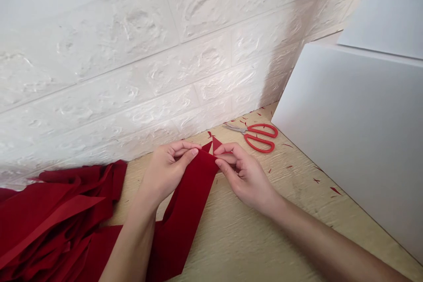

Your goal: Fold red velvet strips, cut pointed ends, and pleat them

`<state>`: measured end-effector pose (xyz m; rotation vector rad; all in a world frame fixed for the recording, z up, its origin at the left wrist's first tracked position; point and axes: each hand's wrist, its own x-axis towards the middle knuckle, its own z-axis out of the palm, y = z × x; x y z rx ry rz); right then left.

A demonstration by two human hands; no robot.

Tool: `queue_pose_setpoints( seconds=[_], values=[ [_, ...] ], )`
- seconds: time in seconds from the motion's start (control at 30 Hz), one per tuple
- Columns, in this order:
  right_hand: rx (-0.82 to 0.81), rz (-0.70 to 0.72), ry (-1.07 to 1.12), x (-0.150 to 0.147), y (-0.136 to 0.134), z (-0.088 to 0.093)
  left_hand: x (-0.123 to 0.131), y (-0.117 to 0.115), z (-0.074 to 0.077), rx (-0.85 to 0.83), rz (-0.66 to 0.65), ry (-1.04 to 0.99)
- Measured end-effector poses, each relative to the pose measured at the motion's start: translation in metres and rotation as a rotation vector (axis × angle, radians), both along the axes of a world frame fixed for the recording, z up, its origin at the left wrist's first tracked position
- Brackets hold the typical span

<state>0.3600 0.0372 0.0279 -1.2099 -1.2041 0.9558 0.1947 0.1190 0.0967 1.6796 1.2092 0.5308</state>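
- Red fabric strip (194,202): deep red, with a straight right edge.
- Upper end: pinched in left hand (168,167) and right hand (243,174); two pointed tips (216,143) project, one lighter red.
- Position: left of the scissors (261,137), length running away from them, toward the near side.

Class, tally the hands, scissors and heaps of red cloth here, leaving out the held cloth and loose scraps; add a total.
Hands, left hand and right hand: 2
Scissors: 1
Heap of red cloth: 1
Total: 4

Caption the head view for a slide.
Left hand and right hand pinch a red fabric strip near red-handled scissors and scattered scraps.
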Motion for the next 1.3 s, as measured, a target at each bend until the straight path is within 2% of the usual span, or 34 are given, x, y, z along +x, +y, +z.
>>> queue_pose_setpoints(
  seconds=[0.1, 0.2, 0.3, 0.37, 0.53, 0.63, 0.7, 0.83, 0.93, 1.07, 1.13, 1.23, 1.3],
  values=[
    [-0.003, 0.043, -0.022, 0.002, -0.001, 0.001, 0.001, -0.005, 0.006, 0.061, 0.003, 0.029],
    [0.019, 0.098, -0.109, 0.009, -0.001, 0.004, 0.003, -0.009, 0.009, 0.219, -0.025, 0.122],
    [0.044, 0.094, -0.19, 0.021, 0.0, 0.01, 0.006, -0.013, 0.008, 0.358, -0.118, 0.175],
    [0.062, 0.035, -0.234, 0.028, 0.001, 0.016, 0.01, -0.015, 0.006, 0.382, -0.205, 0.152],
    [0.213, -0.037, -0.596, 0.033, 0.0, 0.021, 0.022, -0.021, -0.004, 0.289, -0.331, 0.034],
    [0.268, 0.02, -0.732, 0.031, 0.0, 0.016, 0.024, -0.022, -0.008, 0.219, -0.366, -0.045],
    [0.234, 0.077, -0.781, 0.029, 0.002, 0.011, 0.024, -0.022, -0.009, 0.172, -0.366, -0.09],
    [0.132, 0.087, -0.768, 0.026, 0.005, 0.003, 0.022, -0.021, -0.009, 0.08, -0.34, -0.102],
    [0.133, 0.077, -0.757, 0.025, 0.007, 0.003, 0.02, -0.02, -0.008, 0.014, -0.302, -0.079],
    [0.208, 0.076, -0.792, 0.026, 0.007, 0.004, 0.013, -0.017, 0.0, -0.158, -0.116, -0.056],
    [0.245, 0.021, -0.787, 0.027, 0.006, 0.005, 0.008, -0.016, 0.006, -0.213, -0.075, -0.058],
    [0.307, -0.062, -0.776, 0.028, 0.005, 0.009, 0.005, -0.017, 0.013, -0.063, -0.108, -0.007],
    [0.371, -0.081, -0.785, 0.029, 0.004, 0.011, 0.009, -0.018, 0.014, 0.056, -0.18, 0.026]
  ],
)
